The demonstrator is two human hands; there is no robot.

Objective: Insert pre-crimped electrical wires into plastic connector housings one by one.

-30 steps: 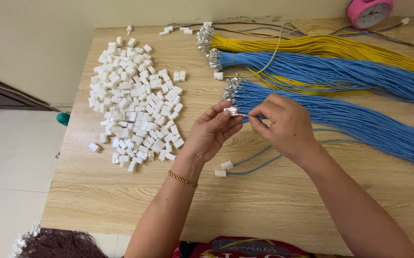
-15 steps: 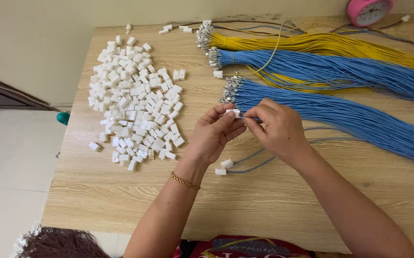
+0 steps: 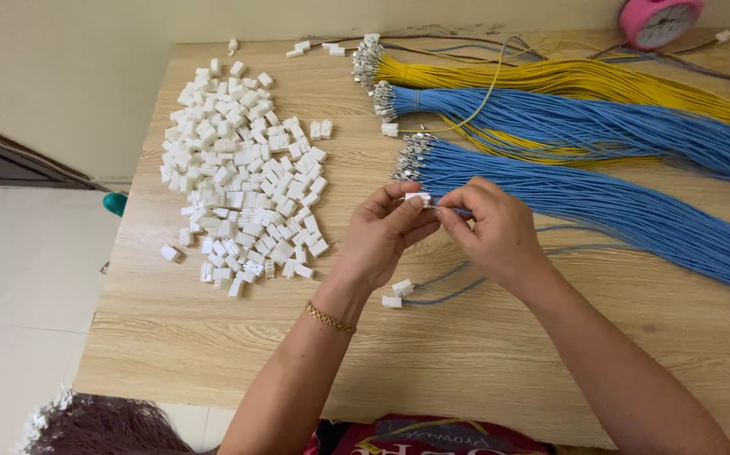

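Note:
My left hand (image 3: 386, 232) pinches a small white plastic connector (image 3: 417, 199) between thumb and fingers. My right hand (image 3: 491, 229) holds a thin blue wire (image 3: 463, 211) by its end, right against the connector. Both hands hover over the wooden table (image 3: 213, 337), just below the metal-tipped end of the nearest blue wire bundle (image 3: 601, 206). A large heap of loose white connectors (image 3: 243, 181) lies to the left of my left hand. Two connectors with blue wires attached (image 3: 398, 293) lie on the table under my wrists.
A second blue bundle (image 3: 584, 122) and a yellow bundle (image 3: 567, 80) lie farther back. A pink round clock (image 3: 660, 18) stands at the back right. A few stray connectors (image 3: 302, 48) sit near the far edge. Tiled floor (image 3: 19, 286) lies left of the table.
The two hands have stayed together in the same place, with small finger movements bringing the wire end up to the connector.

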